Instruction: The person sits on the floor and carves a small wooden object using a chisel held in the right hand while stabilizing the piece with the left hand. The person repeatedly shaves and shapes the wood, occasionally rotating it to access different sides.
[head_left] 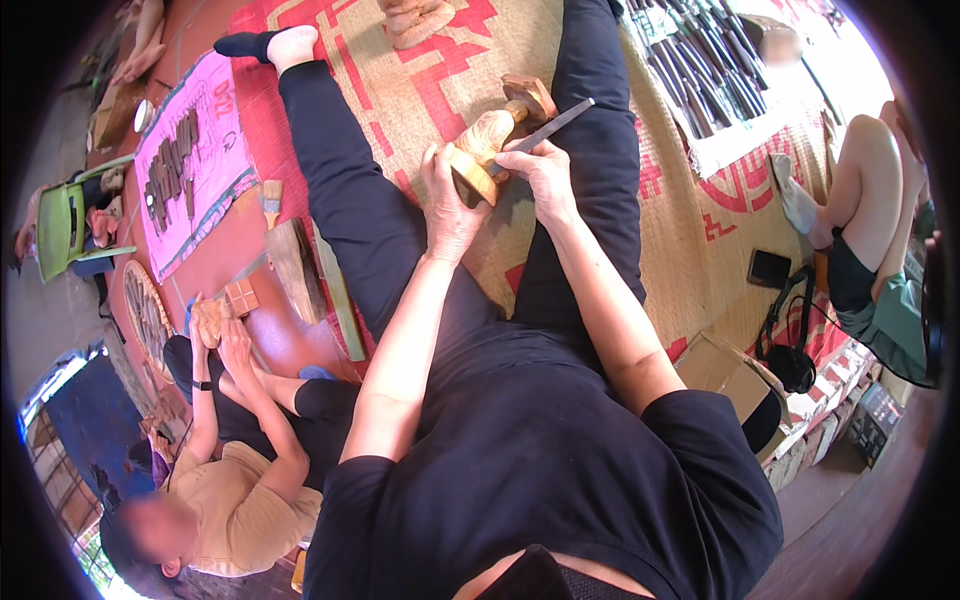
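Observation:
I sit on a woven mat with my legs stretched out in dark trousers. My left hand (pixel 452 195) grips a pale wooden carving (pixel 487 140) held between my thighs, its far end resting against a brown wooden block (pixel 530 93). My right hand (pixel 543 170) is closed around a metal chisel (pixel 553 125), whose blade points up and to the right over the carving. Both hands touch the carving from either side.
A red-patterned woven mat (pixel 430 80) lies under me. A row of dark chisels (pixel 705 70) sits at the top right, and more tools lie on a pink cloth (pixel 190 160) to the left. One person carves at lower left (pixel 225 335); another sits at right (pixel 870 230). A cardboard box (pixel 730 375) stands nearby.

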